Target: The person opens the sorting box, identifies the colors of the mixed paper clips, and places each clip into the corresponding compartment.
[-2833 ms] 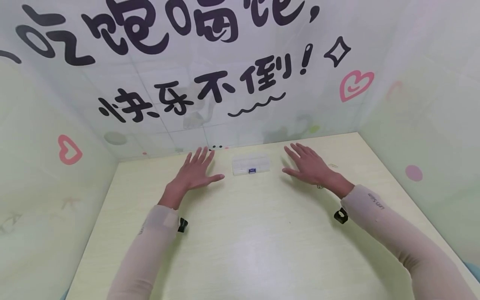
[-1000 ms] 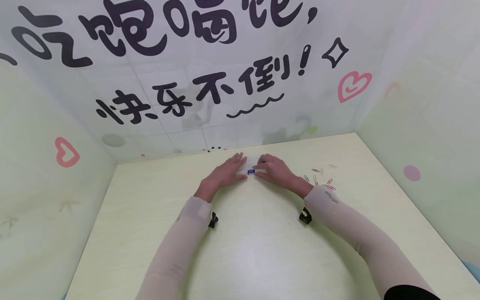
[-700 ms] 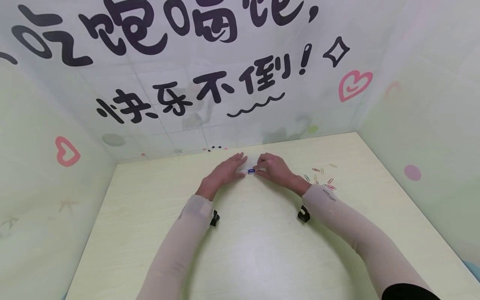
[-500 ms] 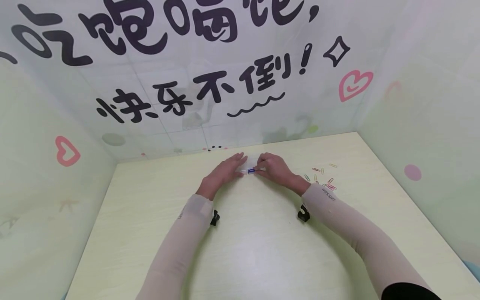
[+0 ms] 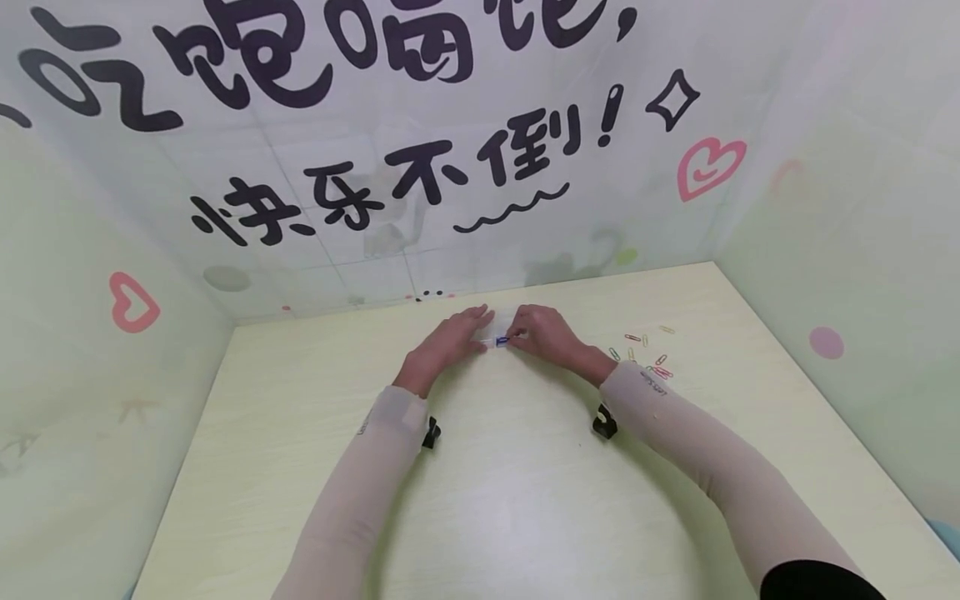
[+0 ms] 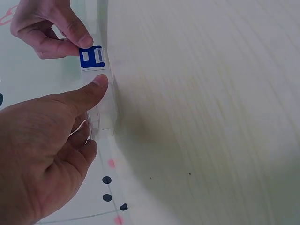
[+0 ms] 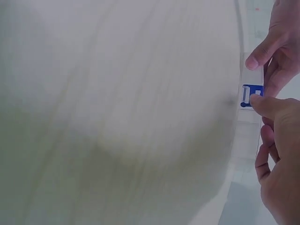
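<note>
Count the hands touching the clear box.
2. The left hand holds the left part of the clear box; the right hand touches its blue latch. No other hands are in view.

Bright light, soft shadows, tabletop (image 5: pixel 517 525) glare, wrist views perhaps hazy

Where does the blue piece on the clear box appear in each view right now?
Head: the blue piece is just below and right of the picture's centre.
Left wrist: upper left.
Right wrist: near the right edge, slightly above mid-height.
Shared landmark: the right hand, right by it in every view.
</note>
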A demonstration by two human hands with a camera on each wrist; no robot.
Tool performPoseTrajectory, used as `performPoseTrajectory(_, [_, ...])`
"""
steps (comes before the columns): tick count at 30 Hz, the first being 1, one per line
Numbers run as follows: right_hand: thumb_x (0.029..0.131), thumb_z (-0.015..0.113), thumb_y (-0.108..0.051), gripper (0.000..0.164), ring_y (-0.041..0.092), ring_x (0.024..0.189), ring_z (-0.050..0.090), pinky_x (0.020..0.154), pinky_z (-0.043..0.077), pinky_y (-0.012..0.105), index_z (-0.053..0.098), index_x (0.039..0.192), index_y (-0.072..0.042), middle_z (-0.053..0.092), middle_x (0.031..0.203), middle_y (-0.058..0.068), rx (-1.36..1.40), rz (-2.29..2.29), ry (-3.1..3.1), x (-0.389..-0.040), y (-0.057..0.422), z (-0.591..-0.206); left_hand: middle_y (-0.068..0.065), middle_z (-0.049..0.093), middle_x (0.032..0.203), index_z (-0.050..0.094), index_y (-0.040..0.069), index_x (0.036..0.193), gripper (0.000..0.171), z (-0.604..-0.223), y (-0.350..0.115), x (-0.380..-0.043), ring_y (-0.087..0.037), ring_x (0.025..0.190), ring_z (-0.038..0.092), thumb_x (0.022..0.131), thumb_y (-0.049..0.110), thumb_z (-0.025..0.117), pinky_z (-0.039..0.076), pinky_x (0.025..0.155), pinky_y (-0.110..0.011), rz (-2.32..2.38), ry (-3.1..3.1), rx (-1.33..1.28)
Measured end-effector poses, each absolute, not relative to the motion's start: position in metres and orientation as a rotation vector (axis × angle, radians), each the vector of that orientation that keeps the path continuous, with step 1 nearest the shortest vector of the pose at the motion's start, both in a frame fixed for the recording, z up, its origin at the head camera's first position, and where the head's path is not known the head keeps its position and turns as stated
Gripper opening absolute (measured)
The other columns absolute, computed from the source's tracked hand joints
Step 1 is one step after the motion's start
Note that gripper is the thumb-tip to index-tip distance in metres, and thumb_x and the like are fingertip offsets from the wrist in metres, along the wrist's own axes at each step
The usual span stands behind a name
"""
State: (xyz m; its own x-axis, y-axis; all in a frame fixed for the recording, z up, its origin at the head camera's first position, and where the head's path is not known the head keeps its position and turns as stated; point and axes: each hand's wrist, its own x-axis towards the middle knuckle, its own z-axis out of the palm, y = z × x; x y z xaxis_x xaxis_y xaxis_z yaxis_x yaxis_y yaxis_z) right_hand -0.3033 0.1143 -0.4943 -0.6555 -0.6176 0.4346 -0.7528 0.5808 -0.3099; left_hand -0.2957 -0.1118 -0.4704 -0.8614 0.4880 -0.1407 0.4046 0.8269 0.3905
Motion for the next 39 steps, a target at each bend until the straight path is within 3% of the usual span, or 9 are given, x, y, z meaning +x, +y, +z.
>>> performPoseTrajectory(18, [0.082, 0.085, 0.000, 0.006, 0.020, 0.078, 0.069, 0.073, 0.058, 0.034, 0.084, 0.087, -0.003, 0.075, 0.084, 0.007, 1.097, 0.840, -2.649, -0.309, 0.114, -0.491, -0.014, 0.032, 0.172, 0.037, 0.011, 0.164, 0.071, -0.469, -0.108, -0.301, -0.038, 0.158, 0.031, 0.102, 0.019, 0.071, 0.027, 0.129, -0.054, 0.492, 2.751, 0.660])
performPoseTrajectory(28, [0.086, 0.086, -0.004, 0.003, 0.022, 0.084, 0.068, 0.081, 0.060, 0.036, 0.084, 0.085, -0.002, 0.074, 0.087, 0.006, 1.359, 0.641, -2.606, -0.302, 0.114, -0.485, -0.016, 0.034, 0.171, 0.037, 0.008, 0.163, 0.073, -0.465, -0.111, -0.304, -0.039, 0.156, 0.033, 0.100, 0.016, 0.073, 0.027, 0.130, -0.050, 0.499, 2.742, 0.646])
performPoseTrajectory(34, [0.083, 0.088, -0.004, 0.007, 0.022, 0.084, 0.065, 0.078, 0.058, 0.036, 0.085, 0.089, -0.002, 0.071, 0.087, 0.006, 1.337, 0.703, -2.621, -0.300, 0.119, -0.485, -0.016, 0.034, 0.171, 0.037, 0.007, 0.164, 0.073, -0.465, -0.111, -0.304, -0.040, 0.157, 0.032, 0.101, 0.016, 0.073, 0.026, 0.130, -0.051, 0.496, 2.735, 0.666])
performPoseTrajectory(39, [0.081, 0.090, -0.005, 0.022, 0.026, 0.095, 0.067, 0.088, 0.059, 0.042, 0.083, 0.101, 0.001, 0.073, 0.097, 0.011, 1.205, 0.843, -2.625, -0.301, 0.126, -0.485, -0.016, 0.034, 0.171, 0.036, 0.008, 0.164, 0.073, -0.464, -0.112, -0.304, -0.040, 0.156, 0.033, 0.101, 0.018, 0.072, 0.026, 0.130, -0.052, 0.456, 2.741, 0.679])
